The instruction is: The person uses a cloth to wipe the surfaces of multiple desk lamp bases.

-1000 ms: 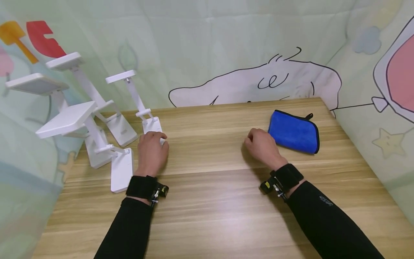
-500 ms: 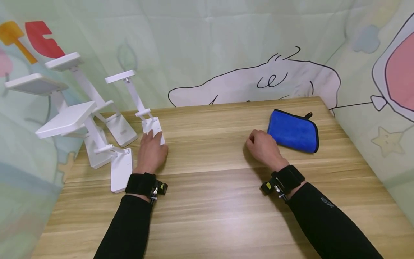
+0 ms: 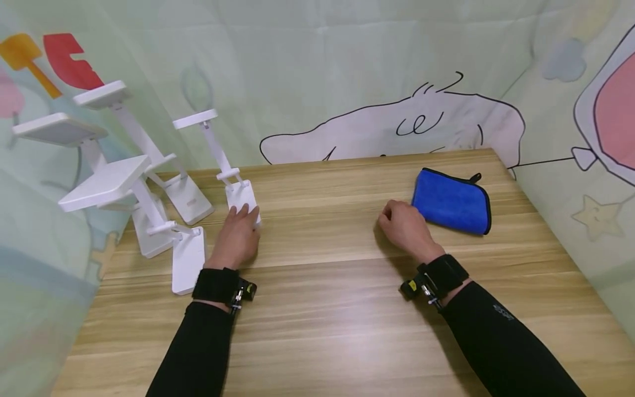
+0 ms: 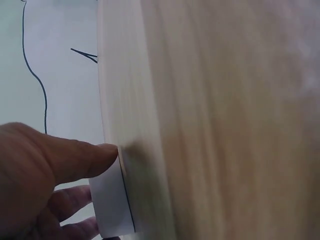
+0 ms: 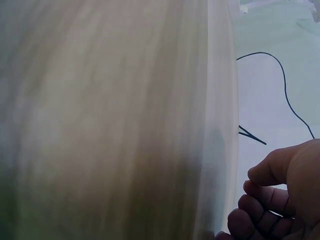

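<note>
Toward the left of the wooden table (image 3: 322, 320), in the head view, we see the left hand (image 3: 235, 237) reaching forward, palm down, with its fingers spread over the near end of the white lamp's base (image 3: 240, 194). That lamp stands near the back edge, its arm rising and leaning left to a flat head. Just left of it we count three more white lamps (image 3: 188, 262), grouped close together. The right hand (image 3: 404, 229) rests well apart, its fingers loosely bent and its forearm slanting in from the lower right. Just beside it lies a blue cloth (image 3: 451, 201) with black edging; we cannot tell whether they touch. Both forearms wear black sleeves (image 3: 501, 331) and black wrist straps (image 3: 215, 285).

In the left wrist view, we find the thumb tip against one edge of the white base and the fingers on its other side, so the hand grips that end.

In the right wrist view, we see the thumb near the index fingertip, the other fingers softly curled and grasping nothing, with a pale printed backdrop (image 5: 265, 95) behind.
</note>
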A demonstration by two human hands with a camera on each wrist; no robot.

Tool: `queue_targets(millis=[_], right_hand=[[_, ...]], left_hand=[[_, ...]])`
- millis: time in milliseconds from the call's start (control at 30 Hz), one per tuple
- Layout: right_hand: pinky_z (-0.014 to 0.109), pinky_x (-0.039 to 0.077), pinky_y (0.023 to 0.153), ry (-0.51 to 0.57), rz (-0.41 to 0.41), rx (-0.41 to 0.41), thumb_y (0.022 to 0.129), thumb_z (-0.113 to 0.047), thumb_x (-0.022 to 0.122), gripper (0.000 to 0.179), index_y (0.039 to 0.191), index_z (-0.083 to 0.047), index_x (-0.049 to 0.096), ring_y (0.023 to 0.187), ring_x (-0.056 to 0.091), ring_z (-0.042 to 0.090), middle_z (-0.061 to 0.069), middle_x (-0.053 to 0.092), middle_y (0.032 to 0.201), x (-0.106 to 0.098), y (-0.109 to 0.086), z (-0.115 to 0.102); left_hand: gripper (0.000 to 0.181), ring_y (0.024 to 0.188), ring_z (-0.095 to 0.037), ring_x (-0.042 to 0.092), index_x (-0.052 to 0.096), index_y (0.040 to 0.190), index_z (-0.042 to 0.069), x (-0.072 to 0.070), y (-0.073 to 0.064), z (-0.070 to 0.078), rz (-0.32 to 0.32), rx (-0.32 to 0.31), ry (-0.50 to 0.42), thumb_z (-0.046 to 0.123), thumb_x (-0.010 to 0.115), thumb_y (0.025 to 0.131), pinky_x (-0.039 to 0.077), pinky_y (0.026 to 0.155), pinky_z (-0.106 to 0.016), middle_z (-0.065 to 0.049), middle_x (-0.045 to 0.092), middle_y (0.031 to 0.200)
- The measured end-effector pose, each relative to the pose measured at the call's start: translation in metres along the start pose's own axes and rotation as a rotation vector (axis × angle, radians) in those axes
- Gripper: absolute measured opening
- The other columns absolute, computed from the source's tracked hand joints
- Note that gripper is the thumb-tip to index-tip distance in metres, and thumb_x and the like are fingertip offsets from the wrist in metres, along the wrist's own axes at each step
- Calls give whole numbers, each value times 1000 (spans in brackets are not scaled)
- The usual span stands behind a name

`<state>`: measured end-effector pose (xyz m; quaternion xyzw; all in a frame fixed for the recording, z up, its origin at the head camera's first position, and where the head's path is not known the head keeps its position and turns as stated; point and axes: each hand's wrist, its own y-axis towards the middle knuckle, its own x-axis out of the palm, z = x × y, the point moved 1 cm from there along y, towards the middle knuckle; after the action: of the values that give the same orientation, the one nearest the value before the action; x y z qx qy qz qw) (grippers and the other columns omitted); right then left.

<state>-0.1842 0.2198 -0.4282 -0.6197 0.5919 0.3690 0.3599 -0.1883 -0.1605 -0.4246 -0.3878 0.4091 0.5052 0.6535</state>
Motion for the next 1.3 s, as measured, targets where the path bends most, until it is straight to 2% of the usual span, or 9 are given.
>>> queue_targets(millis=[133, 300, 467, 700, 900, 1100, 1233, 1300], right_hand=[[38, 46, 67, -3, -4, 3, 100, -16, 56, 18, 98, -3, 67, 79, 60, 29, 14, 67, 92, 0, 1, 0], [37, 46, 67, -9, -17, 11, 100, -17, 57, 17, 99, -3, 68, 79, 61, 28, 14, 68, 92, 1, 1, 0], [37, 46, 67, -11, -29, 11, 100, -17, 57, 17, 98, -4, 68, 79, 61, 28, 13, 68, 92, 3, 2, 0], [37, 46, 68, -12, -32, 10, 100, -17, 57, 19, 101, -3, 69, 81, 61, 28, 14, 69, 94, 3, 1, 0], [36, 45, 67, -14, -29, 8, 99, -17, 58, 18, 99, -3, 69, 79, 61, 28, 14, 69, 92, 4, 0, 0], [36, 45, 67, -16, -34, 12, 100, -17, 57, 18, 99, -3, 68, 79, 61, 28, 14, 69, 92, 4, 1, 1], [36, 45, 67, -8, -36, 15, 100, -18, 57, 19, 100, -3, 68, 80, 61, 28, 14, 69, 93, 0, 1, 1], [37, 45, 67, -2, -28, 21, 101, -19, 57, 19, 101, -3, 68, 80, 60, 29, 14, 69, 94, -4, 1, 2]], left_hand=[[57, 156, -51, 27, 46, 157, -2, 4, -3, 9, -6, 45, 9, 4, 59, 101, 24, 128, -57, -29, 39, 164], [55, 155, -43, 34, 48, 154, -6, 8, -7, 23, -17, 136, 21, 2, 60, 100, 22, 130, -50, -27, 46, 160], [53, 154, -40, 38, 51, 152, -6, 13, -13, 39, -27, 220, 20, 0, 60, 100, 23, 130, -48, -25, 48, 159], [52, 153, -37, 41, 53, 151, -3, 22, -18, 57, -60, 342, 57, 1, 61, 100, 23, 130, -46, -23, 50, 158], [51, 151, -32, 46, 56, 149, -2, 30, -22, 71, -47, 423, 105, 1, 65, 100, 25, 130, -43, -21, 54, 156], [49, 151, -34, 44, 57, 150, 1, 31, -26, 79, -87, 447, 54, 3, 63, 101, 29, 128, -46, -18, 53, 158], [53, 150, -38, 44, 56, 152, 4, 29, -22, 71, -77, 420, -18, 7, 68, 100, 34, 125, -48, -17, 53, 158], [58, 152, -39, 41, 53, 154, 6, 27, -19, 64, -76, 384, -48, 12, 71, 99, 37, 123, -49, -17, 49, 161]])
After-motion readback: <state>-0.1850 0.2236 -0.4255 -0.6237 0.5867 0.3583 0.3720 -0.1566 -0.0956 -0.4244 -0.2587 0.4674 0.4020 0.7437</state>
